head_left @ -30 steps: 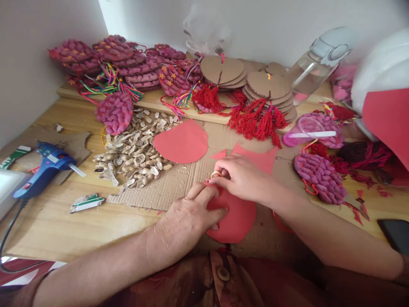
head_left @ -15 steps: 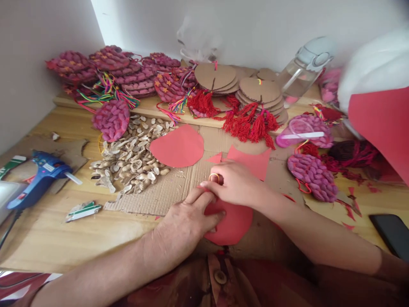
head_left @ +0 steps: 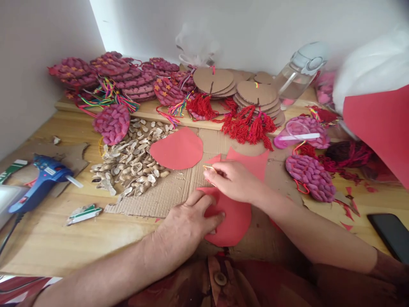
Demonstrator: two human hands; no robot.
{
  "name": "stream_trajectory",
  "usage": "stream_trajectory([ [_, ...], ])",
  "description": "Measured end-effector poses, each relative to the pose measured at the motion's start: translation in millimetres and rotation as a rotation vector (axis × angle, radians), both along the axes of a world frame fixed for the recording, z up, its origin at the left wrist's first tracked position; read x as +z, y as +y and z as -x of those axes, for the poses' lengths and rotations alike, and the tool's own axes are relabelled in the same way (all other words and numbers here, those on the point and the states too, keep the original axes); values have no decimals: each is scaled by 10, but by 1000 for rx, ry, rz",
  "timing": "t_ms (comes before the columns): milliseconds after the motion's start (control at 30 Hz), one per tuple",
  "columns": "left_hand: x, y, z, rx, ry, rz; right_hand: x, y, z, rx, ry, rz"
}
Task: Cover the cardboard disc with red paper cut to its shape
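A rounded red paper piece lies on the cardboard in front of me. My left hand grips its left side, with fingers bent and thumb on the paper. Just above its upper edge, my right hand is closed in a pinch. A thin yellow-orange loop shows at those fingertips; the rest of it is hidden by the hand. Beyond the hands lie a round red paper piece, a small pointed red scrap and a red sheet with a curved edge, partly covered by my right hand.
Peanut shells are heaped at left, near a blue glue gun. Behind are pink shell-covered discs, cardboard discs, red tassels and a bottle. A phone lies at right.
My right hand has drawn slightly up and away from my left hand, carrying the loop, so the paper's upper edge shows. My left hand stays on the paper. The view has shifted slightly.
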State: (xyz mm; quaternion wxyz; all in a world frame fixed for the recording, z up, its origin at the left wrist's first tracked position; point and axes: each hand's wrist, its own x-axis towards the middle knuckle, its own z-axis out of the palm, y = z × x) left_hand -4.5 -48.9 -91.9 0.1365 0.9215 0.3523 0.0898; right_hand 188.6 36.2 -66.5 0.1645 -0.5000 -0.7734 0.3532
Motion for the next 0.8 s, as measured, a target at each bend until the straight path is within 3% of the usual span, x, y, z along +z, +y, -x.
stream_trajectory([
  [67, -11, 2, -5, -8, -6, -3, -22, -17, 47, 5, -15, -98],
  [233, -103, 17, 1, -40, -52, -61, -47, -28, 62, -105, 372, -40],
  [300, -177, 23, 16, -59, -64, -87, -16, -57, 18, -136, 402, -88],
  [433, -340, 45, 54, -108, -96, -218, 82, -289, -121, -216, 314, -215],
  [567, -401, 94, 75, -149, -57, -259, 126, -724, -281, -90, 204, -287],
  [700, -432, 140, 96, -144, -58, -250, 44, -1124, -480, -98, 48, -349],
  [800, -476, 169, 125, -118, -72, -190, -36, -1282, -705, -219, -85, -436],
])
